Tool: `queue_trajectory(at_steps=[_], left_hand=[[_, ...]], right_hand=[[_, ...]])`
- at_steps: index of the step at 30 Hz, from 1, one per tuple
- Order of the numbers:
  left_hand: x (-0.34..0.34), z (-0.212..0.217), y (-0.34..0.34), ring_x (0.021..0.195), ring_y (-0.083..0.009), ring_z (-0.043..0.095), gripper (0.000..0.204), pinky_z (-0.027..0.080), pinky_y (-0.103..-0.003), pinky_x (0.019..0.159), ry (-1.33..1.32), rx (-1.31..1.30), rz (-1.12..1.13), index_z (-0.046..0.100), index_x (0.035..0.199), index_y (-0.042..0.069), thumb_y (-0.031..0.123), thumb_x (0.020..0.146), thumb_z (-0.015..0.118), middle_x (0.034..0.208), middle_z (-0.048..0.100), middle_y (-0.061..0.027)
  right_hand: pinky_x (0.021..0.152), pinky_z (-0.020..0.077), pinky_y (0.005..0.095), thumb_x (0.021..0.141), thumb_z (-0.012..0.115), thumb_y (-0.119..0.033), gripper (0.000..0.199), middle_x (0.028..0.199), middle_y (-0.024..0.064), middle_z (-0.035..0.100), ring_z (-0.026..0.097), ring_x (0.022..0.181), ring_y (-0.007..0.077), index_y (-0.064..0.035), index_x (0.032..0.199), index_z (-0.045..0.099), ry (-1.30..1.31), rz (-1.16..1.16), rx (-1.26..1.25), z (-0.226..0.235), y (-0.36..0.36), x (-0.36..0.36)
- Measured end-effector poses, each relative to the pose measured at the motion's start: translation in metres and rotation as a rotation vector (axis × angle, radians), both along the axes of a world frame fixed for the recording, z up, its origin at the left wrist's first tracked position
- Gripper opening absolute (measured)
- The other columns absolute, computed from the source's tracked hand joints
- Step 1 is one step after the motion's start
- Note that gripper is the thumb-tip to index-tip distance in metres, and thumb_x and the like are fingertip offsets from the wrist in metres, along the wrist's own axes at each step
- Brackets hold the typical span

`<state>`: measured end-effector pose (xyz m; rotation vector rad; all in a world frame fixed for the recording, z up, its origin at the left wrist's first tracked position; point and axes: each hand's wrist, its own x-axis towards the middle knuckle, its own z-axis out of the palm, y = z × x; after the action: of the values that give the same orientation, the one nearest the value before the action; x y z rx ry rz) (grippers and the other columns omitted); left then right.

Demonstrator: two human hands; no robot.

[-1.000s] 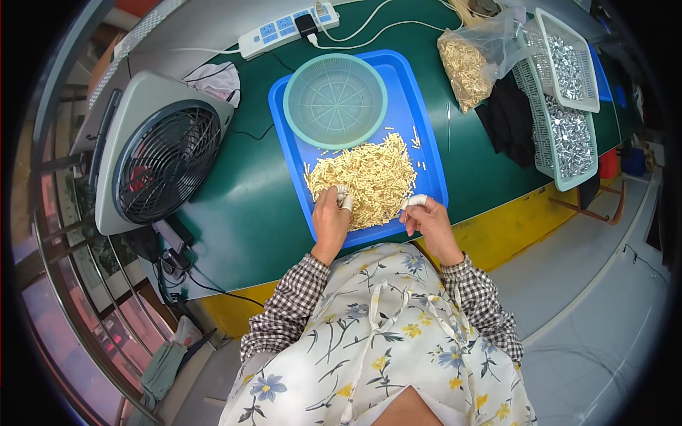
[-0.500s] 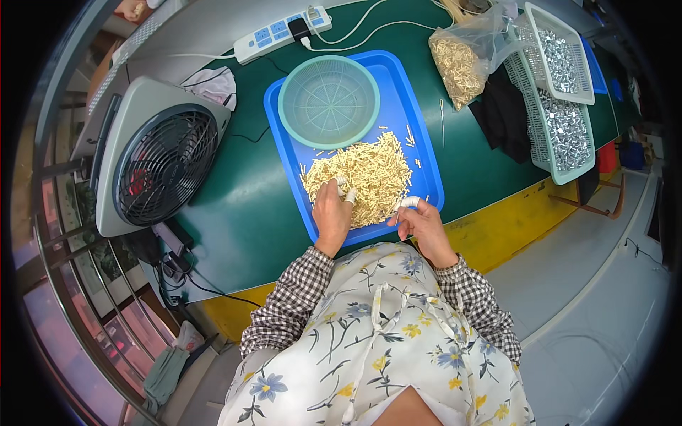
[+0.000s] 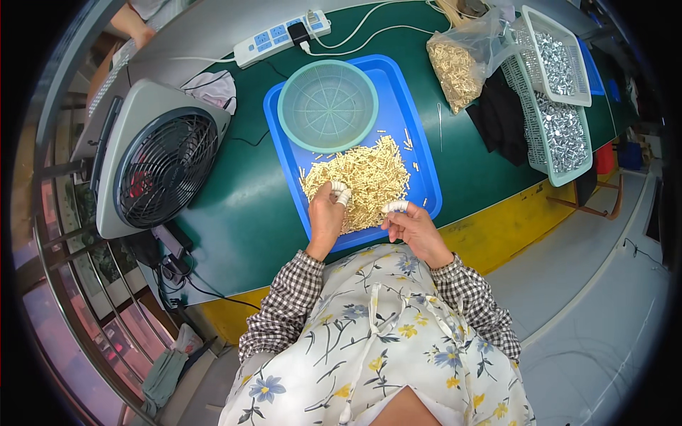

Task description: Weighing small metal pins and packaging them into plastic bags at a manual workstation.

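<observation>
A heap of small brass-coloured pins lies in the near part of a blue tray. At the heap's left side is my left hand, its thumb and white-taped fingers pinched together over the pins. Whatever sits between those fingertips is too small to name. My right hand hovers over the tray's near right corner, with white wrapping on its index finger. Its fingers are curled and closed, and their contents cannot be made out. A round green mesh basket stands in the far part of the tray.
A grey fan stands at the left, below a power strip at the back. To the right are a thin metal rod, a clear bag of brass pins, black cloth and baskets of silver metal parts. Another person's hand shows at top left.
My left hand has drawn slightly back, its fingers curling together. My right hand has shifted a little left, towards the heap. At top left the other person's arm has come further into view.
</observation>
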<state>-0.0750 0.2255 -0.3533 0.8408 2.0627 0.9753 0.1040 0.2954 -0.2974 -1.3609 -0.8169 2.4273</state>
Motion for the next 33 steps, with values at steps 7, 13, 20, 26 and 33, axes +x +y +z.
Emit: queue_trajectory(at_steps=[7,13,20,26,33], left_hand=[[-0.008,0.032,-0.009,0.062,-0.0107,0.058,0.009,0.047,-0.023,0.051,-1.181,0.105,0.273,0.058,0.094,0.007,0.013,0.087,0.058,0.084,0.062,-0.0045],[-0.004,0.047,-0.015,0.063,-0.0101,0.057,0.014,0.048,-0.022,0.051,-1.442,0.141,0.343,0.056,0.099,0.005,0.014,0.088,0.057,0.084,0.06,-0.0034],[-0.002,0.051,-0.019,0.065,-0.0097,0.055,0.015,0.046,-0.021,0.054,-1.645,0.212,0.468,0.056,0.099,0.006,0.017,0.089,0.056,0.084,0.059,-0.0026],[0.0,0.054,-0.019,0.067,-0.0097,0.054,0.016,0.045,-0.021,0.054,-1.632,0.249,0.447,0.057,0.099,0.005,0.017,0.089,0.056,0.084,0.059,-0.0023],[0.0,0.061,-0.019,0.067,-0.0095,0.055,0.014,0.047,-0.022,0.055,-1.41,0.295,0.352,0.058,0.099,0.004,0.014,0.088,0.057,0.082,0.059,-0.0022]], right_hand=[[0.054,0.0462,0.023,0.087,0.055,-0.011,0.012,0.079,0.0079,0.062,0.055,0.058,0.0093,-0.0007,0.093,0.057,0.116,0.021,-0.133,0.006,0.004,-0.006],[0.052,0.0457,0.0229,0.087,0.055,-0.011,0.011,0.079,0.0072,0.062,0.055,0.057,0.0085,-0.0025,0.094,0.058,0.152,0.082,-0.132,0.019,0.005,-0.015],[0.046,0.0422,0.0248,0.085,0.057,-0.011,0.013,0.068,0.005,0.06,0.053,0.051,0.0102,-0.0031,0.096,0.059,-0.03,0.282,0.247,0.045,-0.007,-0.024],[0.043,0.0393,0.0276,0.08,0.062,-0.008,0.012,0.059,0.0074,0.056,0.051,0.046,0.0137,-0.002,0.091,0.062,-0.316,0.32,1.362,0.048,-0.017,-0.038],[0.046,0.0436,0.0348,0.077,0.062,-0.008,0.011,0.065,0.0144,0.059,0.058,0.053,0.028,-0.0005,0.086,0.062,-0.388,0.329,1.23,0.054,-0.018,-0.037]])
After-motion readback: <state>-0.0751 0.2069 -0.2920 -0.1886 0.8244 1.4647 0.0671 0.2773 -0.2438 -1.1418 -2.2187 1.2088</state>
